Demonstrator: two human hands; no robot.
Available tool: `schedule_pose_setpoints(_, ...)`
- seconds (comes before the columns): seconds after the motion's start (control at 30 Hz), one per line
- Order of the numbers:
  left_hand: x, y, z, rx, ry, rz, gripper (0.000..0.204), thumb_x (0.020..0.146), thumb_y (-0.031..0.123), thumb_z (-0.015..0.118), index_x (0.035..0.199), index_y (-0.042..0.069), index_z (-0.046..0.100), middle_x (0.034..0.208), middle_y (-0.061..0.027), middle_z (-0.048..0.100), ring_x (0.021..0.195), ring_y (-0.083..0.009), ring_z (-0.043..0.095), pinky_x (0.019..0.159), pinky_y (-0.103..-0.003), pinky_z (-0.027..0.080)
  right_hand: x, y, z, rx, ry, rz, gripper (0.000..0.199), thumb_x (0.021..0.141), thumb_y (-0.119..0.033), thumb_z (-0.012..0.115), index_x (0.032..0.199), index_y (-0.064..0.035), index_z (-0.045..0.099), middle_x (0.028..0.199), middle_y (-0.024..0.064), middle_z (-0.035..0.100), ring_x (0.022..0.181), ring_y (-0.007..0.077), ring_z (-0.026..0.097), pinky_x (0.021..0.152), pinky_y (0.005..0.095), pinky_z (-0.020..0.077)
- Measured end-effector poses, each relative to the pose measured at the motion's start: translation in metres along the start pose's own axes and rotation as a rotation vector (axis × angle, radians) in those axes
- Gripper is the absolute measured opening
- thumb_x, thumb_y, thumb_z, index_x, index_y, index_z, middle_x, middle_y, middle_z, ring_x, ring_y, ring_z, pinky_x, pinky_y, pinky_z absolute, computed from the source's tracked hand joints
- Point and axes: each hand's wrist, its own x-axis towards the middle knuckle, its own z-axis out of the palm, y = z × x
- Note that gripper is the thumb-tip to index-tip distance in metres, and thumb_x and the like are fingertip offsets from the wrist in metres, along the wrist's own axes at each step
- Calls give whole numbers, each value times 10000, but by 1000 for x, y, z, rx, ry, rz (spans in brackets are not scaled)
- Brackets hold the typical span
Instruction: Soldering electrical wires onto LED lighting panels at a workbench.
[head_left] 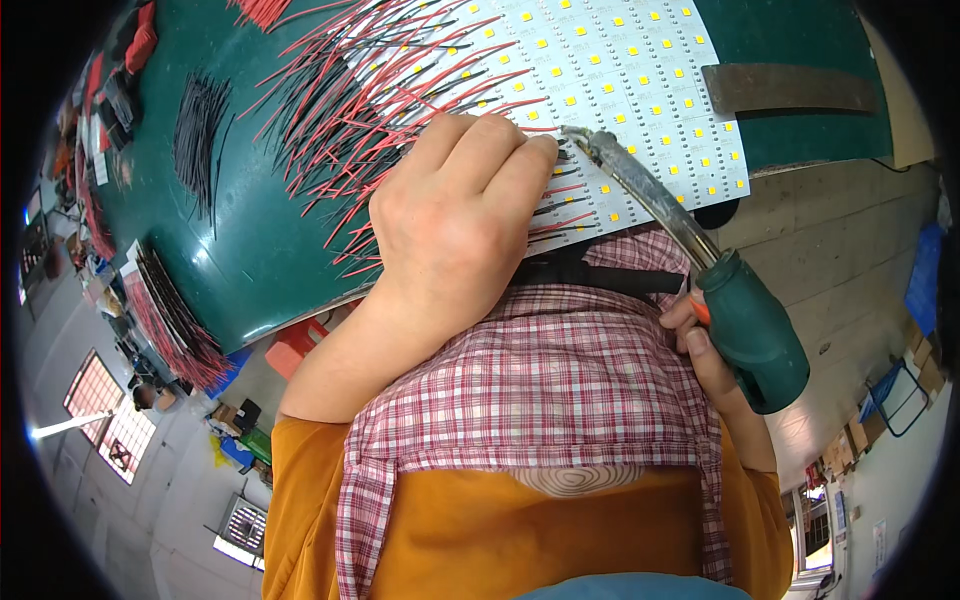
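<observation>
My left hand [462, 215] rests fingers down on the near edge of a white LED panel [640, 80] dotted with yellow chips, pressing on red and black wires [380, 110] that fan off its left side. My right hand [705, 350] grips the green handle of a soldering iron [700, 260]. The iron's metal tip sits by my left fingertips at the panel's edge.
The panel lies on a dark green table [230, 230]. A bundle of loose black wires [200, 130] lies at left, stacked wired strips [170, 320] at the near left edge. A dark flat bar [790, 88] lies at the right. A plaid apron covers my chest.
</observation>
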Motion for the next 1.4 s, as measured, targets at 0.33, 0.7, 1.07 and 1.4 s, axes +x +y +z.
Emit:
schedule_pose_setpoints(0.33,-2,-7,7,114,121,149,196,622,104,615,816,105,632,728,4,543,671,-156,556,522,-259,451,-4,-5,-5,-159,-76,52,137,796,-71,629,929,-68,662,817,23,701,762,171,648,692,286,515)
schedule_pose_setpoints(0.7,-1,2,-3,66,15,42,239,647,-38,675,862,65,683,763,-35,617,674,-205,588,581,-290,481,-4,-4,2,164,28,50,92,817,-40,593,892,-12,639,799,70,663,706,167,614,665,287,495)
schedule_pose_setpoints(1.07,4,-14,4,44,110,48,262,609,14,636,862,75,665,765,-28,577,746,-215,574,615,-313,483,6,-5,6,299,60,131,66,796,1,626,843,-37,653,809,46,674,740,160,619,666,258,488)
schedule_pose_setpoints(1.4,3,-13,11,131,173,70,220,634,58,621,850,67,667,743,-23,564,712,-188,579,548,-280,478,7,-6,11,88,107,47,69,790,-12,637,841,-54,658,826,39,692,738,150,633,662,244,491)
